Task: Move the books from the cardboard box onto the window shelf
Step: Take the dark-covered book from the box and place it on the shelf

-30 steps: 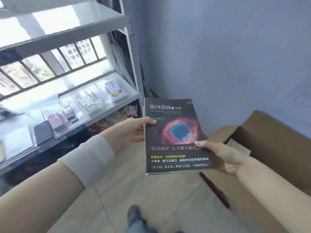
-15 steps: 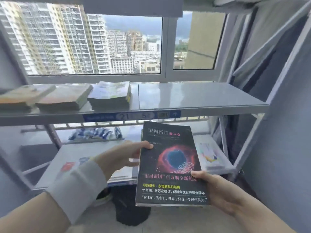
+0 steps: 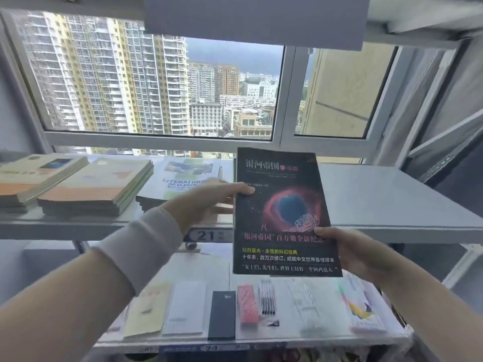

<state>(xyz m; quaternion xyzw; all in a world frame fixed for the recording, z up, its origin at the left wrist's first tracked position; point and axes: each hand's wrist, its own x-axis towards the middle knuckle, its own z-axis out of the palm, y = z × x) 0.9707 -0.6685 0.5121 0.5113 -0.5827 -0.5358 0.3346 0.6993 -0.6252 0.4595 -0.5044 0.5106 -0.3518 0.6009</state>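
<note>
Fingers point(image 3: 243, 189) of the left hand point(image 3: 206, 202) pinch the black book point(image 3: 285, 212) at its left edge, with the thumb flat on the front cover and the others tucked behind. On the right hand point(image 3: 350, 252) the thumb presses the cover near its lower right edge; the rest of that hand lies under and behind the book, so how far those fingers are curled cannot be told. A white sleeve cuff point(image 3: 146, 246) covers the left wrist.

Behind everything, the window point(image 3: 156, 87) looks out on tall apartment blocks. Just below it runs the grey window shelf point(image 3: 392, 199), its right part bare. Under that, a lower shelf point(image 3: 261, 339) carries a row of small goods.

Three stacks of books lie flat on the left part of the window shelf: a cream and orange stack point(image 3: 34, 176) at the far left, a similar stack point(image 3: 96, 186) beside it, and a white and green stack point(image 3: 183, 176) just left of the left hand. The black book, held face up between both hands, shows a red and blue nebula; its top half shows against the window shelf, its bottom half against the lower shelf.

On the lower shelf lie a cream booklet point(image 3: 149, 309), a white pack point(image 3: 187, 309), a black box point(image 3: 222, 314), a pink pack point(image 3: 247, 304) and a pack of pens point(image 3: 266, 300). A label reading 21 point(image 3: 205, 235) sits on the window shelf's front edge.
</note>
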